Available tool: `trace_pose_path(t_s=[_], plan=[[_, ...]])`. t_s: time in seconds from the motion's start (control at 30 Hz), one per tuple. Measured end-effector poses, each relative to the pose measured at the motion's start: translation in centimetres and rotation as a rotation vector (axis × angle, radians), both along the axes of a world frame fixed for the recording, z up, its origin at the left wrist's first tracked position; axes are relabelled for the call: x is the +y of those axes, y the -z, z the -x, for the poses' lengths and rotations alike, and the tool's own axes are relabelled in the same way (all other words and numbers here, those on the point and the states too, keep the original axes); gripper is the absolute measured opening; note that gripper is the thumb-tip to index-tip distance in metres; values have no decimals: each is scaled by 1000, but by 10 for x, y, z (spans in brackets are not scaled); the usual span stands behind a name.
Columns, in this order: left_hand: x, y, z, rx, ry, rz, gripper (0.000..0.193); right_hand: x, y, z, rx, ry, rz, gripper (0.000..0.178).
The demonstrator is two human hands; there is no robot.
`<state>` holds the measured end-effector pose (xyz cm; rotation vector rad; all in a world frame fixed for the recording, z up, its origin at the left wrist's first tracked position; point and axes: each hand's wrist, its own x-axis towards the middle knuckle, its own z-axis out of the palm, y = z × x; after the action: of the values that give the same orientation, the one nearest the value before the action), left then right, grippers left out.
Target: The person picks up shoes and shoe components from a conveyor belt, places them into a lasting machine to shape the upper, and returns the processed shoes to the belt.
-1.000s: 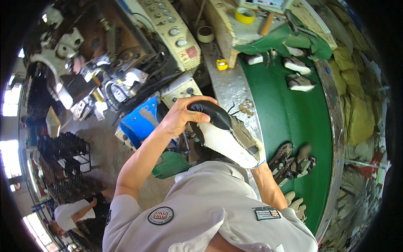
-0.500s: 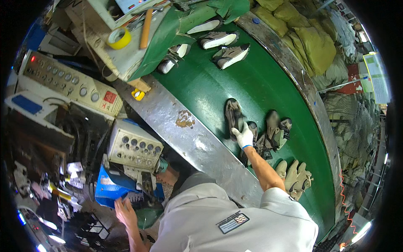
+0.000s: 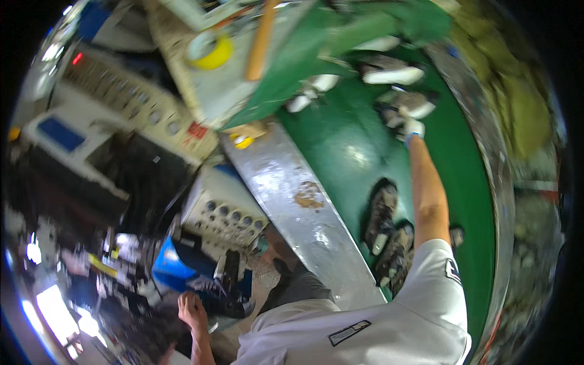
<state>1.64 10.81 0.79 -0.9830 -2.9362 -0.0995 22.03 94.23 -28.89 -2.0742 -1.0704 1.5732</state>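
My right hand [image 3: 412,128], in a white glove with a blue cuff, reaches far over the green belt [image 3: 340,143]. Its fingers close on a brown shoe with a white sole [image 3: 420,104]; motion blur softens them. Behind it lies another white-soled shoe [image 3: 392,72]. Nearer, a dark patterned shoe [image 3: 381,213] and a second such shoe [image 3: 396,246] rest on the belt, with others partly hidden by my right arm. Bare, its fingers curled in, my left hand [image 3: 191,309] is beside a blue machine part [image 3: 172,266] and appears to hold nothing.
A metal ledge [image 3: 286,194] borders the belt. Control boxes with knobs [image 3: 228,213] stand left. Yellow tape [image 3: 211,52] and a wooden-looking handle [image 3: 263,42] lie on the worktop above, beside green cloth [image 3: 292,67]. Yellowish sacks [image 3: 517,103] line the far right.
My right hand has left the dark shoe in the middle of the belt and reached forward to a white-soled one. My left hand's fingers have curled in. The whole view has shifted.
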Motion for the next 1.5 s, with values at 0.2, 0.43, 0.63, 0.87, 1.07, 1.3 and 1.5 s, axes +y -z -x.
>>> trace_pose_path(t_s=[0.2,0.43,0.63,0.87,1.07,1.3,1.5], plan=[[-2,-14,-7,72,-128,42,14,3,27,50,594,214,177,39],[-30,-11,-10,-2,-166,-74,13,-153,-44,-17,1052,-261,81,68],[-39,-6,8,-28,-124,-229,14,-404,-138,1,993,-748,-116,84],[-8,-33,62,-986,-454,-1226,45,-587,-195,109,1341,-274,1051,59],[-80,-46,110,-1128,-631,-1373,46,-687,-274,225,1343,-673,1281,42],[-150,-35,141,-869,-727,-1609,34,-763,-285,291,1204,-867,641,52],[-173,-29,163,-734,-685,-1830,45,-804,-305,326,1096,-834,508,61]])
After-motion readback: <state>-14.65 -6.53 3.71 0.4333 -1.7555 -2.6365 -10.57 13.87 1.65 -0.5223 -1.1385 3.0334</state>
